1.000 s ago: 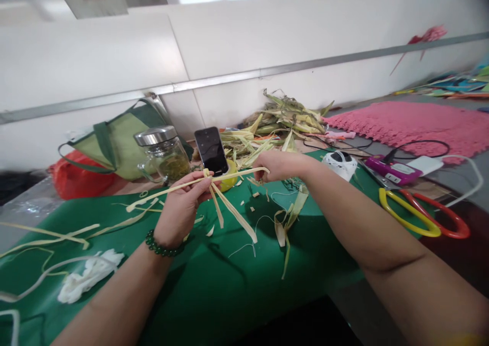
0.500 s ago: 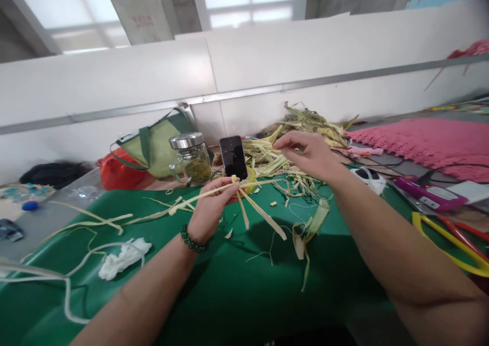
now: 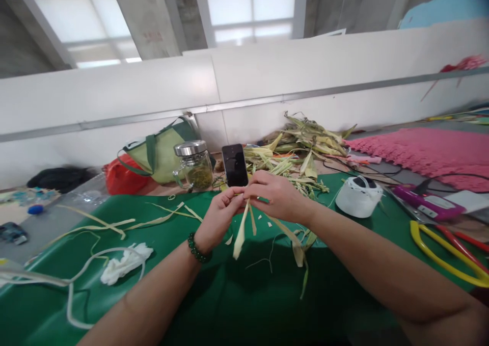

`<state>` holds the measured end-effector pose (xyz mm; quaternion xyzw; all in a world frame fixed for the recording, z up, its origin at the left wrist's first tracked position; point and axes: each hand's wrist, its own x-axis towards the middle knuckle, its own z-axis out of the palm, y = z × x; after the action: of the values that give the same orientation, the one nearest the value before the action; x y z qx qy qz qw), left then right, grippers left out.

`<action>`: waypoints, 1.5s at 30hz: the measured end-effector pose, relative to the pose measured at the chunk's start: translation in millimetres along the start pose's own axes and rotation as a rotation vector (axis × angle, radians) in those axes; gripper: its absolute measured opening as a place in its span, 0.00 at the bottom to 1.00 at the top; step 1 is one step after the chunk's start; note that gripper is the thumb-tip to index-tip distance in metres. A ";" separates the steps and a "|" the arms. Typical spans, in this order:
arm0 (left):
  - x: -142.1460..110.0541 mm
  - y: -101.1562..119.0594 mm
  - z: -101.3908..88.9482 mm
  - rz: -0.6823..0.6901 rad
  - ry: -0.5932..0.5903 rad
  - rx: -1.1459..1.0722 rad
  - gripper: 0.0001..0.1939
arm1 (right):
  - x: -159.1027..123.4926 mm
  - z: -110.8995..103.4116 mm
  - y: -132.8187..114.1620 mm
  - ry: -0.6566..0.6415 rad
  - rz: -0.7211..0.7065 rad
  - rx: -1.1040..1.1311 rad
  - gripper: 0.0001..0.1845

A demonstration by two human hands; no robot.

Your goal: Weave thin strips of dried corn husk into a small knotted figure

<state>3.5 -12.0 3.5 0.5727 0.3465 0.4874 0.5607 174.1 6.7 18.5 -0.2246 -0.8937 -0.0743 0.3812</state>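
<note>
My left hand point(image 3: 221, 214), with a green bead bracelet at the wrist, pinches pale corn husk strips point(image 3: 240, 236) above the green mat. My right hand point(image 3: 275, 195) meets it from the right, its fingers closed on the same husk work near the left fingertips. Several strip ends hang down below the hands and one slants off to the lower right. The spot where the strips cross is hidden behind my fingers. A phone point(image 3: 235, 166) stands upright just beyond the hands.
A glass mug point(image 3: 196, 170) and green bag point(image 3: 168, 152) stand behind on the left. A husk pile point(image 3: 305, 137) lies at the back. To the right are a white roll point(image 3: 359, 198), a purple power strip point(image 3: 430, 203) and yellow-handled scissors point(image 3: 439, 251). Crumpled tissue point(image 3: 126, 264) lies left.
My right hand has come down and left from above the husk pile to join my left hand at the strips. The strip ends have shifted, and the view has tilted slightly up.
</note>
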 end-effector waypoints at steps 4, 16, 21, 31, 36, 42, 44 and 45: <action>0.6 0.2 -2.0 -0.045 0.026 -0.077 0.16 | 2.6 -2.7 3.2 0.018 0.134 0.297 0.08; 4.6 -3.5 -2.4 -0.063 0.042 -0.046 0.16 | 1.0 -0.9 6.2 -0.172 0.537 0.483 0.12; 4.2 -3.7 -0.5 -0.059 0.043 -0.009 0.18 | 2.0 -1.5 10.5 -0.182 0.591 0.397 0.08; 4.7 -7.0 -2.4 -0.079 0.021 0.023 0.21 | 1.0 -7.6 -3.9 -0.216 0.143 0.056 0.11; 3.0 -6.4 -0.1 -0.088 0.006 -0.020 0.20 | 0.4 -3.0 -4.9 -0.216 0.061 -0.008 0.09; 2.9 -5.3 -0.6 -0.112 0.027 -0.064 0.20 | 2.1 0.8 5.3 -0.118 0.187 0.250 0.05; 2.4 -5.2 0.2 -0.119 0.031 -0.050 0.20 | 2.1 1.3 8.2 -0.103 0.265 0.346 0.04; 2.0 -5.0 0.8 -0.125 0.026 -0.042 0.20 | 2.0 1.2 9.3 -0.107 0.305 0.391 0.04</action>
<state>5.5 -9.7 -1.0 0.5316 0.3784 0.4661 0.5975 176.4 16.0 18.7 -0.2823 -0.8658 0.1704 0.3764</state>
